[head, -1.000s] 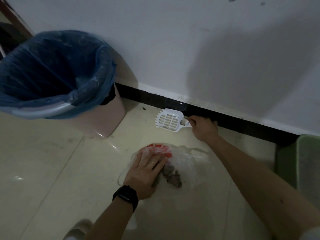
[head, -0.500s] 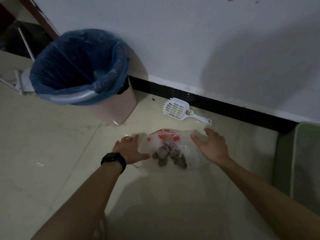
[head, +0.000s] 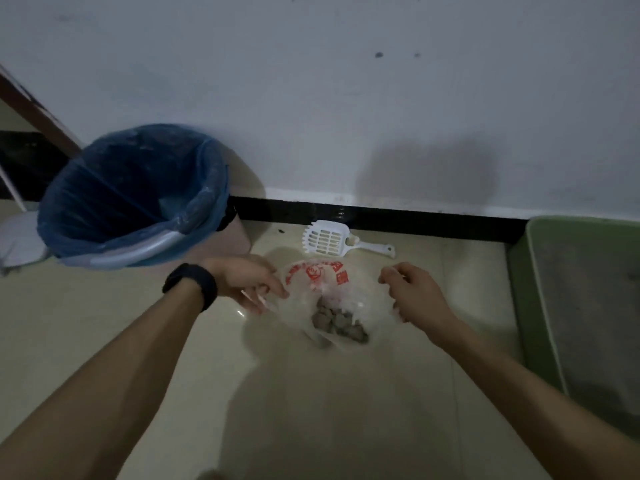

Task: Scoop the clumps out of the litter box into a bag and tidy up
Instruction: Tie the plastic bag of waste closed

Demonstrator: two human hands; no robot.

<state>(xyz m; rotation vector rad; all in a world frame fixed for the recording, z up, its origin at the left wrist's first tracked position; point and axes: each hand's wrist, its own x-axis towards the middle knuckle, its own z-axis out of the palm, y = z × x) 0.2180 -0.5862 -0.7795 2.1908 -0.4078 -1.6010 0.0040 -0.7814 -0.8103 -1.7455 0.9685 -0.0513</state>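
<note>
Head view: both grips are clamped on the bag point(head: 313, 273), left hand point(head: 247, 280) and right hand point(head: 414, 296) pinching its edges, clumps point(head: 341, 323) already inside between them, scoop point(head: 329, 241) lying just beyond, so I think only tidying is left.

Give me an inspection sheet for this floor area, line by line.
Surface: tiled floor, dimly lit.
Job's things: plastic bag holds grey clumps; white scoop lies by the skirting, in neither hand; green litter box at the right edge.
Clutter: pale object at far left, too dim to identify.
Grippers: left hand and right hand each grip a bag edge.
Cables: nothing seen.
Surroundings: bin with blue liner at left; white wall.
</note>
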